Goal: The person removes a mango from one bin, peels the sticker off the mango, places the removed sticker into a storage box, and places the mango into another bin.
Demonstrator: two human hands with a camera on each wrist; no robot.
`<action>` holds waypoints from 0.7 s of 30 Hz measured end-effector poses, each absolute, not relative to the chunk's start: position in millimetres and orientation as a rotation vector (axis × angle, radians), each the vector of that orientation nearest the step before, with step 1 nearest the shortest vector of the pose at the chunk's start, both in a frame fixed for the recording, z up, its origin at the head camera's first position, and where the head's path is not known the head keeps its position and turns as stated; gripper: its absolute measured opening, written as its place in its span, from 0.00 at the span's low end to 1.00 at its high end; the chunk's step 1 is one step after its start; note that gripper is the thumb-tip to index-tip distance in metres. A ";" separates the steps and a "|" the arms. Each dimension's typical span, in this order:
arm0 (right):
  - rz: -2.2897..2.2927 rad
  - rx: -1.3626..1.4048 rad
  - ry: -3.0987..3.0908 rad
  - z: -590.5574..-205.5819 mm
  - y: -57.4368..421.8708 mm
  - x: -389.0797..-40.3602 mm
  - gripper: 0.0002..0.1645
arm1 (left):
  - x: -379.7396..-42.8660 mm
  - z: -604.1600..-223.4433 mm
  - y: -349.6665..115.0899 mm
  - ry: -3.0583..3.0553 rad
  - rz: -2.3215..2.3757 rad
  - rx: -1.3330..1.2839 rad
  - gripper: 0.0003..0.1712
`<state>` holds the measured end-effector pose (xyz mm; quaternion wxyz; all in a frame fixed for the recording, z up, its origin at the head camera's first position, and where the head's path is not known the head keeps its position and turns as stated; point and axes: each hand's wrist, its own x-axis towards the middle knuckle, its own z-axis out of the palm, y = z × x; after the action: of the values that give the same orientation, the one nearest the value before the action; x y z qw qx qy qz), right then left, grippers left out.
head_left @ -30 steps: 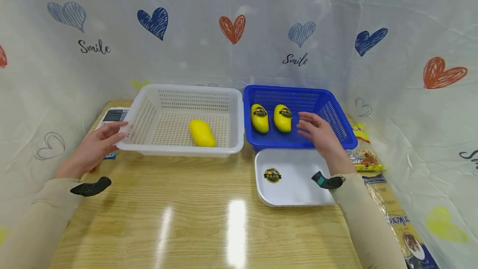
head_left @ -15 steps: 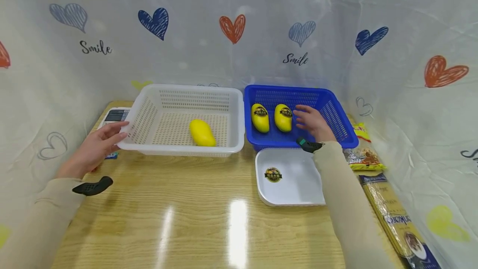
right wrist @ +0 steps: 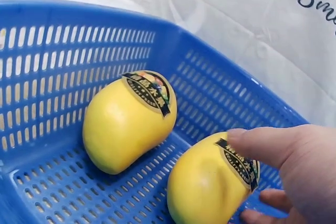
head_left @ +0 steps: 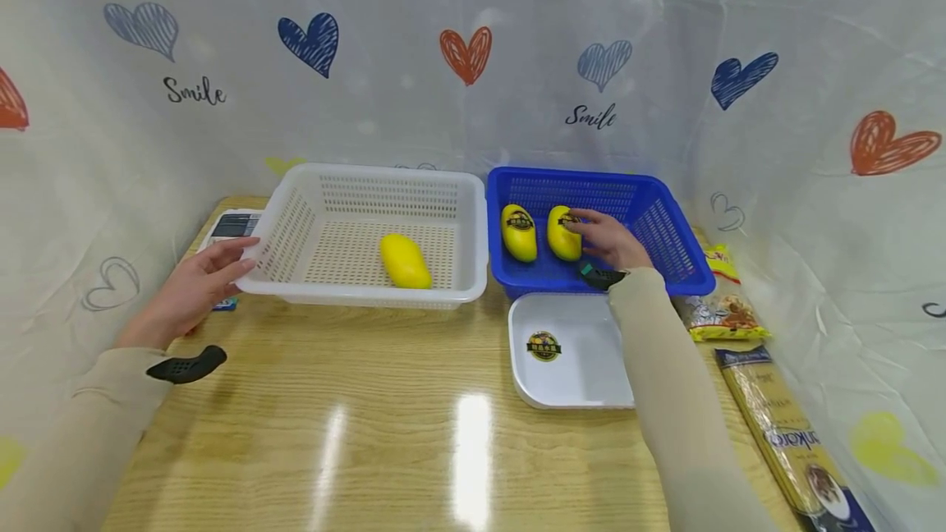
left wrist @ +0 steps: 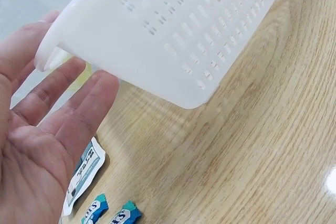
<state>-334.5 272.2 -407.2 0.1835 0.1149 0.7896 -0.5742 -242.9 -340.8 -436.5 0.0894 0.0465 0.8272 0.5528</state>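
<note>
My left hand (head_left: 188,294) grips the left rim of the white plastic basket (head_left: 355,298), fingers at the lip in the left wrist view. One yellow mango (head_left: 406,262) lies inside that basket. Two more mangoes with black label stickers are in the blue basket: a left mango (head_left: 520,234) and a right mango (head_left: 559,243). Reaching into the blue basket (right wrist: 31,156), my right hand (head_left: 609,240) is at the right mango. In the right wrist view one fingertip (right wrist: 237,136) overlaps its sticker, while other fingers extend low beside it.
A white tray (head_left: 569,376) with a round sticker sits before the blue basket, partly under my right sleeve. At the right edge lie a snack bag (head_left: 727,302) and a long gold packet (head_left: 783,433). Small blue wrapped sweets (left wrist: 125,213) and a sachet (left wrist: 84,177) lie left. A curtain hangs behind.
My right hand has moved left inside the blue basket, from beside the right mango to its sticker. My left hand stays at the white basket's rim.
</note>
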 end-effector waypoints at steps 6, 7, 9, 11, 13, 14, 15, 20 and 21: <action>-1.511 0.223 2.167 -398.0 267.5 -331.9 0.36 | -243.4 -437.2 -341.2 2.449 1.656 0.143 0.34; -1.497 0.201 2.165 -397.8 267.0 -332.1 0.36 | -243.5 -437.0 -341.2 2.448 1.652 0.141 0.34; -1.487 0.173 2.158 -398.9 266.3 -333.2 0.36 | -243.5 -436.5 -341.3 2.442 1.653 0.132 0.34; -1.492 0.165 2.153 -401.7 265.7 -335.4 0.37 | -243.2 -435.9 -341.6 2.443 1.646 0.122 0.35; -1.515 0.182 2.149 -405.0 265.4 -337.6 0.37 | -243.1 -435.6 -341.7 2.444 1.641 0.114 0.35; -1.520 0.202 2.156 -406.9 265.4 -338.7 0.37 | -243.1 -435.4 -341.6 2.444 1.640 0.114 0.35; -1.518 0.219 2.168 -408.4 265.6 -339.5 0.37 | -243.3 -435.4 -341.5 2.447 1.634 0.115 0.35; -1.466 0.288 2.275 -412.4 267.3 -339.6 0.35 | -244.8 -436.6 -342.1 2.435 1.647 0.142 0.34; -1.453 0.290 2.296 -412.2 267.7 -338.8 0.35 | -245.1 -436.8 -342.2 2.432 1.652 0.143 0.34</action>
<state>-338.8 267.7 -412.2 0.2031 0.1038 0.8228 -0.5206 -245.1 -342.2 -436.8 0.0988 0.0485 0.8221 0.5585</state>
